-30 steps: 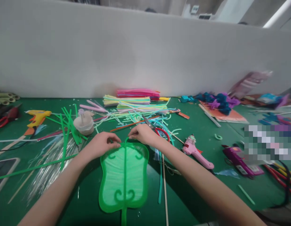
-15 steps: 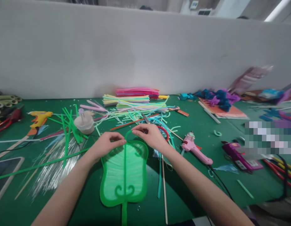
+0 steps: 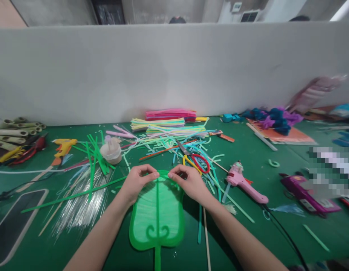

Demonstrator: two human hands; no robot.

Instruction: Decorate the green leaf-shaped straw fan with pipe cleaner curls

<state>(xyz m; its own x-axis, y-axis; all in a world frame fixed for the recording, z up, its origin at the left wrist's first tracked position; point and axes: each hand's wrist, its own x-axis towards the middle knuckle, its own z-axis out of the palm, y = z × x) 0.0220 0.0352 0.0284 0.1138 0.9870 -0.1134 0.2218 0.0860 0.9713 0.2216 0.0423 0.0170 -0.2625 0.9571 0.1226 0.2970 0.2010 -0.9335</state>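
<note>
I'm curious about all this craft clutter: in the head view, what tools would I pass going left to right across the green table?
Yellow glue gun → small clear plastic cup → green leaf-shaped plastic fan → red-handled scissors → pink glue gun → purple glue gun.

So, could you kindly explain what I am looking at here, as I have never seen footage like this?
No machine here: a camera worn on a person's head looks down at their own two bare hands. The left hand and right hand pinch the top edge of a green fan lying flat on a green table. Around it lie scissors, a pink glue gun, a yellow glue gun, stacked colourful strips and green sticks. A grey partition stands behind.
</note>
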